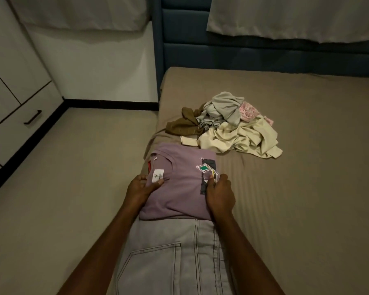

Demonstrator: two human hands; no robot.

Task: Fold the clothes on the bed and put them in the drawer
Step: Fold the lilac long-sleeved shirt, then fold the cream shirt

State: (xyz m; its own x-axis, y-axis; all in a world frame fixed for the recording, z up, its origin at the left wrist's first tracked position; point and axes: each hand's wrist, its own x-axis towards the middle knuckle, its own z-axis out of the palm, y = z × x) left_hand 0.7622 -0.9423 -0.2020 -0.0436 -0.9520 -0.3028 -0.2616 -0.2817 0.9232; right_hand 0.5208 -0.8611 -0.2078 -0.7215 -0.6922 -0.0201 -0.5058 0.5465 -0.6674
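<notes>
A folded purple T-shirt with a printed graphic and a white neck label lies at the near left edge of the bed. My left hand grips its left side, thumb on top near the label. My right hand grips its right side over the graphic. Folded light grey jeans lie just below the shirt, between my forearms. Further back sits a loose pile of clothes: grey, cream, brown and pink pieces.
White cabinets stand at the left, with a drawer that has a black handle. Beige floor runs between the cabinets and the bed. A blue padded headboard is behind the bed.
</notes>
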